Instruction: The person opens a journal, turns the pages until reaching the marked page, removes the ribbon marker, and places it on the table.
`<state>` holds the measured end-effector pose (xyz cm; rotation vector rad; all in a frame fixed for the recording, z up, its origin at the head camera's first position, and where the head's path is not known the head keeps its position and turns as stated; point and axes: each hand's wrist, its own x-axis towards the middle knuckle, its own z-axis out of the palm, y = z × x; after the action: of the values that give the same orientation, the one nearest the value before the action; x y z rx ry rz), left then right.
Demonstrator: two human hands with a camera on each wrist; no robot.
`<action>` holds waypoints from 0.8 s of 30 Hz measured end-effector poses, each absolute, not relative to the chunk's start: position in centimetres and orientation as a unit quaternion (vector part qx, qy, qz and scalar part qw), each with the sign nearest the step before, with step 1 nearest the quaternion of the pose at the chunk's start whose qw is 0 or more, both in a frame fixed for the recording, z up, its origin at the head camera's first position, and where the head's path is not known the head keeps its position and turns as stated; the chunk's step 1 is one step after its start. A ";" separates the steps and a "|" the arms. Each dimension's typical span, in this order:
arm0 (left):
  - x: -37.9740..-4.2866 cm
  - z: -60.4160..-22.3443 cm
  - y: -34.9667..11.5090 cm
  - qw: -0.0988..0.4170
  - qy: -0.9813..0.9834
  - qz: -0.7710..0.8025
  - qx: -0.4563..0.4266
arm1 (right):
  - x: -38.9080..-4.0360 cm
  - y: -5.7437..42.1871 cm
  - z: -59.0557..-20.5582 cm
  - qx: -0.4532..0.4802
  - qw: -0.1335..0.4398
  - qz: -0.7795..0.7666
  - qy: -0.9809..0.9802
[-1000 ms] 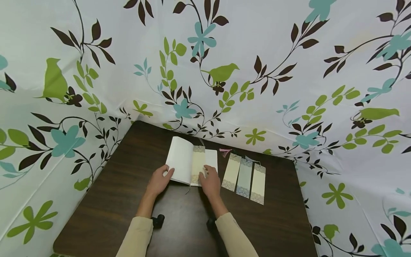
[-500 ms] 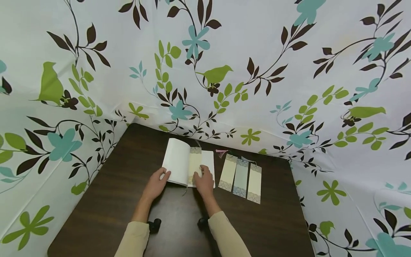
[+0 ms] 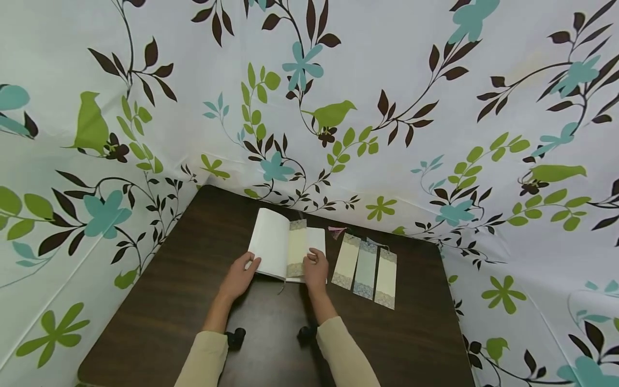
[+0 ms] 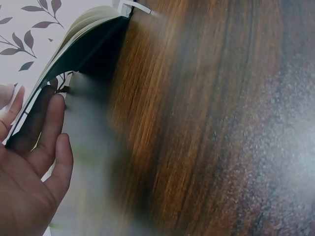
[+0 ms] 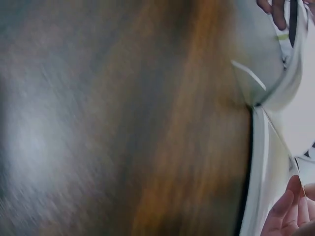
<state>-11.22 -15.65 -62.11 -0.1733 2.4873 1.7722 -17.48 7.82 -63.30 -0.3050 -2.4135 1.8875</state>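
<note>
An open notebook [image 3: 270,239] with blank white pages lies near the back of the table. My left hand [image 3: 238,278] grips its raised left side, the thumb over the page; in the left wrist view the fingers [image 4: 52,125] lie under the dark cover. A cream bookmark [image 3: 297,247] with patterned ends rests along the gutter on the right page. My right hand [image 3: 316,272], fingers curled, is at the bookmark's right edge. In the right wrist view its thumb and fingers [image 5: 280,209] pinch the bookmark's thin edge, which lifts slightly off the page.
Right of the notebook lie three more bookmarks: a cream one [image 3: 346,262], a pale blue one [image 3: 365,269] and another cream one [image 3: 386,278]. A pink tassel [image 3: 337,231] lies above them. Leaf-patterned cloth [image 3: 358,64] walls the dark wooden table [image 3: 411,333]. A ribbon [image 3: 281,288] hangs from the notebook.
My right hand's fingers have curled in and moved from over the bookmark to its right edge. The left hand keeps its hold on the notebook. The head view has shifted slightly.
</note>
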 end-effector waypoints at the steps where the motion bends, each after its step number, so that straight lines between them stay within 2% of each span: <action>1: -11.2 -62.2 -15.6 0.042 0.813 0.578 -0.055 | -17.5 8.1 -63.1 -0.100 0.035 0.616 -0.781; 9: -11.2 -62.8 -14.8 0.025 0.814 0.577 -0.061 | -18.4 12.6 -61.2 -0.123 0.069 0.620 -0.772; 24: -12.5 -61.8 -13.2 -0.012 0.832 0.552 -0.053 | -17.6 29.7 -60.5 -0.244 0.181 0.543 -0.783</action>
<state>-12.46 -13.24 -61.78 -0.1671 2.6355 1.7469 -17.58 29.67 -60.49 -0.6878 -2.2103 1.5344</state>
